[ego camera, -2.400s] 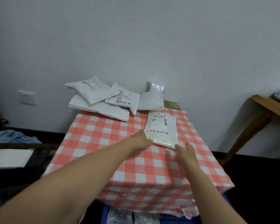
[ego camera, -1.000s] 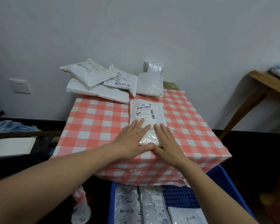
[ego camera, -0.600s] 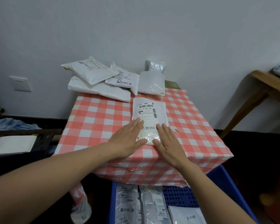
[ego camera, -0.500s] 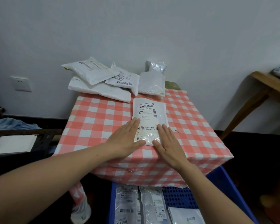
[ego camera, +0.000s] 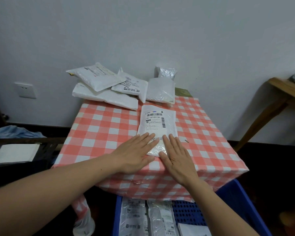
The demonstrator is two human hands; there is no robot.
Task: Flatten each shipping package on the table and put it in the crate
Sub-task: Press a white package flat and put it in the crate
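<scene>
At the bottom of the frame the blue crate (ego camera: 242,205) holds flat packages (ego camera: 133,217). Above it, at centre, the left hand (ego camera: 134,154) and right hand (ego camera: 175,155) lie flat, fingers straight, pressing the near end of a labelled package (ego camera: 157,121) on the checked table (ego camera: 100,133). Neither grips it. A pile (ego camera: 106,87) of packages sits at the table's far edge, upper centre.

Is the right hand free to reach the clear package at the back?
Probably yes: the right hand lies open, holding nothing; only the flat labelled package lies between it and the clear package.
</scene>
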